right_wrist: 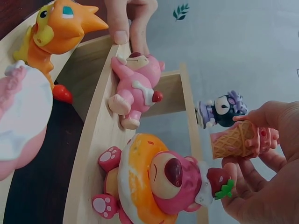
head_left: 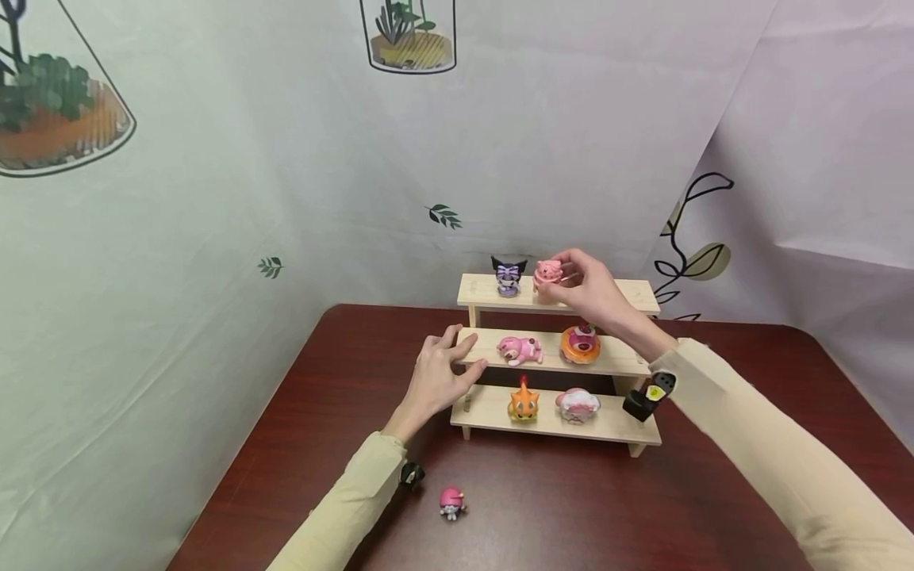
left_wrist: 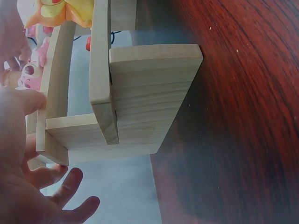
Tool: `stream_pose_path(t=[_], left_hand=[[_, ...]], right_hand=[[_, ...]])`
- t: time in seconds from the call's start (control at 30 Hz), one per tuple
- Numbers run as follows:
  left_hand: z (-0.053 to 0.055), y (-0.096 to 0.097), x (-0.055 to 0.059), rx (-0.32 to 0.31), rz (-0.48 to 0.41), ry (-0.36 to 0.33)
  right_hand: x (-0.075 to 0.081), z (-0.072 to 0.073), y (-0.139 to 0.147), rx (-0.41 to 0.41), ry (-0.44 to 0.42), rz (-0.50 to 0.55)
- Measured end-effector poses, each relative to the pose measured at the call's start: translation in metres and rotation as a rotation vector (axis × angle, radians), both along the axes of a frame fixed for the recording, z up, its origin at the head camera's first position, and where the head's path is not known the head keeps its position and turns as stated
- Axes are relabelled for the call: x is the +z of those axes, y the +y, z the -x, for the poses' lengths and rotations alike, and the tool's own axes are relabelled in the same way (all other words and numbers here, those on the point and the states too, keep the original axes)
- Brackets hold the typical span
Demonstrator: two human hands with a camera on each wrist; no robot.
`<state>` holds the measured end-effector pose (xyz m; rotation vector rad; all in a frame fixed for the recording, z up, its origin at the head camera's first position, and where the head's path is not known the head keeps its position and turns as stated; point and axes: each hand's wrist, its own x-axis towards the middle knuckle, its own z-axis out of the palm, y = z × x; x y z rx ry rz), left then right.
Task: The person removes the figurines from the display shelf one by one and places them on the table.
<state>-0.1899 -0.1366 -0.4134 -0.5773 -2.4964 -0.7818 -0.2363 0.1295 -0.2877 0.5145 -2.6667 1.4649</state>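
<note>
My right hand (head_left: 589, 289) pinches a pink figurine with a waffle-cone base (right_wrist: 233, 140) between thumb and fingers, at the top board of a three-step wooden display stand (head_left: 557, 428). Beside it on that board stands a black-and-purple figurine (head_left: 508, 277). My left hand (head_left: 437, 381) grips the left end of the middle board, its thumb on one face and fingers round the other side. On the middle board, a pink bear figurine (head_left: 520, 350) lies down, and another bear sits in an orange ring (head_left: 580, 345). The bottom board bears an orange dragon-like figurine (head_left: 524, 404) and a pink-and-white figurine (head_left: 577, 405).
A small figurine with a pink cap (head_left: 451, 503) stands on the dark red wooden table (head_left: 557, 507), in front of the stand and near the left forearm. Behind the table hangs a pale printed cloth (head_left: 343, 198). The right forearm reaches over the stand's right end.
</note>
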Motion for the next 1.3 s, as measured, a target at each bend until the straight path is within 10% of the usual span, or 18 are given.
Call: stream_pose_path(t=[1.3], left_hand=[[0.001,0.0,0.0,0.003,0.001,-0.001]], right_hand=[[-0.002,-0.065,0.004,0.109,0.034,0.078]])
